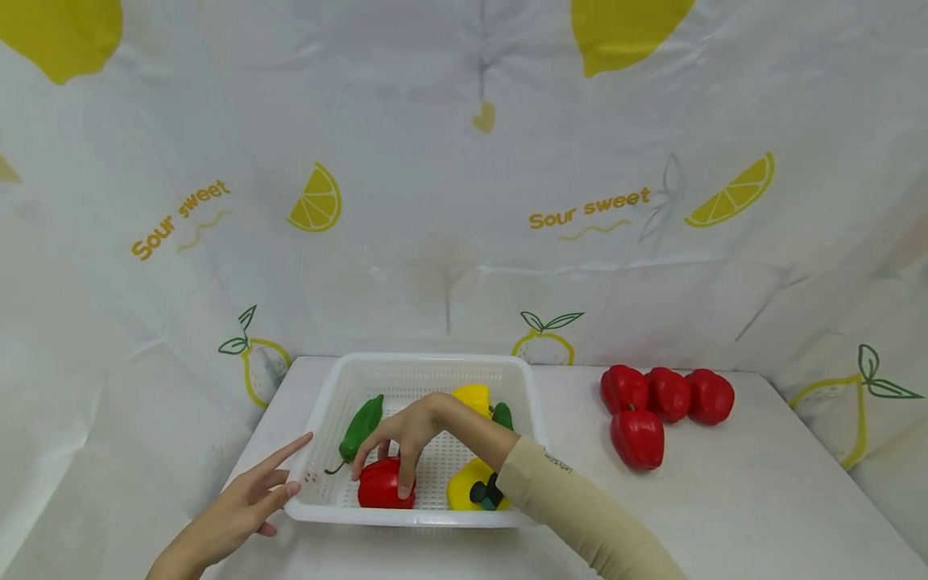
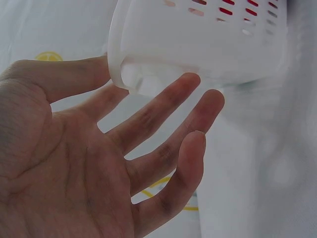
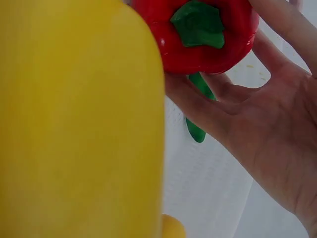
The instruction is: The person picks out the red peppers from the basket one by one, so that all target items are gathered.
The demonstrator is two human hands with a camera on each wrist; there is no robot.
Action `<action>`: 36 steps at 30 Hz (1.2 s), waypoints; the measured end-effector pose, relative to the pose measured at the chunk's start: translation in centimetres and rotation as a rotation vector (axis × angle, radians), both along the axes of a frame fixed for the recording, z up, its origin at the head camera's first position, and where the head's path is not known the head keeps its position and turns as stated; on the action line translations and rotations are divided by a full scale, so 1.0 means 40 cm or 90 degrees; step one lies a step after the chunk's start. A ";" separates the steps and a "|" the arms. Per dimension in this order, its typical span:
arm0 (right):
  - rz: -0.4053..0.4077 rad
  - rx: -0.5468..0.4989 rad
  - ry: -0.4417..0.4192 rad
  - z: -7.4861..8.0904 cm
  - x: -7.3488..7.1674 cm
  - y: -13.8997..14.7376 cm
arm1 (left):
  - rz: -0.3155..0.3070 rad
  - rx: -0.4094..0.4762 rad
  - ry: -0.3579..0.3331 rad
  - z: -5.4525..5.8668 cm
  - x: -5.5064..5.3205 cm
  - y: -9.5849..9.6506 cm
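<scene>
My right hand (image 1: 413, 427) reaches into a white plastic basket (image 1: 391, 517) and grips a red bell pepper (image 1: 380, 486), fingers on its far side and thumb on the near side. The right wrist view shows the green stem of this pepper (image 3: 198, 25). At the basket's front left corner is my left hand (image 1: 242, 503), its thumb touching the rim and its index finger stretched along the left side. In the left wrist view the other fingers lie loosely spread below the rim. A long green pepper (image 1: 362, 427) lies beside the right hand's fingers.
Also inside the basket are a yellow bell pepper (image 1: 461, 486) with a dark green stem, another yellow one (image 1: 473, 397) and a green vegetable (image 1: 503, 416), partly behind the right arm. Several red bell peppers (image 1: 638, 439) sit together on the white table (image 1: 725, 491) to the right.
</scene>
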State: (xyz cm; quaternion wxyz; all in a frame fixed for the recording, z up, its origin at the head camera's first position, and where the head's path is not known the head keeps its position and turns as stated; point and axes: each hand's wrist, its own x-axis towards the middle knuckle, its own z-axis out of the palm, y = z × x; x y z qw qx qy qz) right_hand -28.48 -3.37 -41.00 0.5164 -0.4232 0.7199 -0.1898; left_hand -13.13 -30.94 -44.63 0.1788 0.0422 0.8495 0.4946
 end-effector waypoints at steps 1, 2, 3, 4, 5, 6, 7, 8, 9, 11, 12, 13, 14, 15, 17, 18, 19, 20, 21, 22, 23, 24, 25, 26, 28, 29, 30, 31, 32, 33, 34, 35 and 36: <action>0.001 0.004 -0.001 0.001 0.001 0.000 | -0.002 0.002 0.000 -0.001 0.001 -0.001; 0.002 0.007 -0.001 0.002 0.002 0.000 | -0.003 0.005 -0.001 -0.002 0.001 -0.002; 0.005 0.009 -0.003 0.003 0.004 0.001 | -0.004 0.006 -0.002 -0.003 0.002 -0.003; 0.006 0.011 -0.005 0.004 0.005 0.001 | -0.003 0.007 -0.003 -0.004 0.003 -0.003; 0.008 0.011 -0.003 0.004 0.005 0.001 | -0.004 0.008 -0.003 -0.004 0.003 -0.004; 0.012 0.012 -0.001 0.005 0.006 0.002 | -0.004 0.009 -0.004 -0.004 0.003 -0.004; 0.013 0.014 -0.002 0.006 0.006 0.003 | -0.004 0.009 -0.003 -0.004 0.003 -0.004; 0.015 0.016 -0.002 0.006 0.007 0.005 | -0.004 0.009 -0.003 -0.003 0.003 -0.003; 0.014 0.019 -0.003 0.007 0.008 0.007 | -0.005 0.010 0.000 -0.003 0.003 -0.002; 0.012 0.024 -0.006 0.008 0.007 0.013 | -0.008 0.011 0.003 -0.001 0.004 -0.001; 0.009 0.024 -0.008 0.009 0.006 0.017 | -0.007 0.011 0.002 0.000 0.004 0.000; 0.004 0.022 -0.013 0.011 0.005 0.022 | -0.010 0.011 0.004 0.000 0.004 -0.001; 0.001 0.017 -0.017 0.014 0.002 0.027 | -0.011 0.011 0.004 0.000 0.004 -0.001; -0.003 0.010 -0.022 0.018 -0.001 0.033 | -0.013 0.011 0.005 0.000 0.005 -0.002; -0.004 -0.012 -0.030 0.028 -0.009 0.045 | -0.010 0.008 0.000 0.000 0.004 -0.002; -0.003 -0.024 -0.031 0.034 -0.013 0.051 | -0.009 0.008 0.000 -0.001 0.004 -0.002; -0.003 -0.039 -0.035 0.040 -0.017 0.057 | -0.010 0.008 0.001 -0.001 0.004 -0.002; -0.006 -0.053 -0.040 0.047 -0.021 0.063 | -0.009 0.008 0.000 -0.001 0.004 -0.002; -0.007 -0.069 -0.041 0.053 -0.025 0.069 | -0.009 0.009 0.001 0.000 0.004 -0.001; -0.010 -0.084 -0.041 0.060 -0.028 0.075 | -0.010 0.010 0.002 0.000 0.004 -0.001; -0.017 -0.098 -0.043 0.067 -0.031 0.081 | -0.013 0.012 0.006 0.000 0.005 -0.002; -0.024 -0.114 -0.042 0.074 -0.034 0.087 | -0.015 0.013 0.010 0.000 0.005 -0.002; -0.032 -0.128 -0.042 0.082 -0.035 0.094 | -0.016 0.014 0.013 0.000 0.005 -0.002; -0.040 -0.142 -0.041 0.089 -0.037 0.100 | -0.017 0.015 0.015 0.000 0.006 -0.002; -0.045 -0.175 -0.029 0.103 -0.039 0.115 | -0.018 0.016 0.022 -0.001 0.006 -0.003; -0.047 -0.192 -0.024 0.109 -0.040 0.122 | -0.017 0.016 0.024 -0.002 0.005 -0.003; -0.046 -0.210 -0.018 0.115 -0.041 0.129 | -0.017 0.016 0.025 -0.002 0.005 -0.003; -0.045 -0.228 -0.014 0.121 -0.042 0.137 | -0.017 0.017 0.025 -0.003 0.005 -0.003; -0.044 -0.245 -0.012 0.126 -0.043 0.145 | -0.017 0.017 0.026 -0.003 0.004 -0.004; -0.044 -0.261 -0.010 0.131 -0.043 0.153 | -0.018 0.017 0.027 -0.004 0.004 -0.004; -0.047 -0.274 -0.013 0.136 -0.042 0.161 | -0.018 0.017 0.026 -0.004 0.004 -0.005; -0.052 -0.285 -0.019 0.141 -0.041 0.169 | -0.018 0.017 0.025 -0.004 0.003 -0.005; -0.056 -0.294 -0.026 0.146 -0.039 0.177 | -0.018 0.017 0.024 -0.004 0.003 -0.006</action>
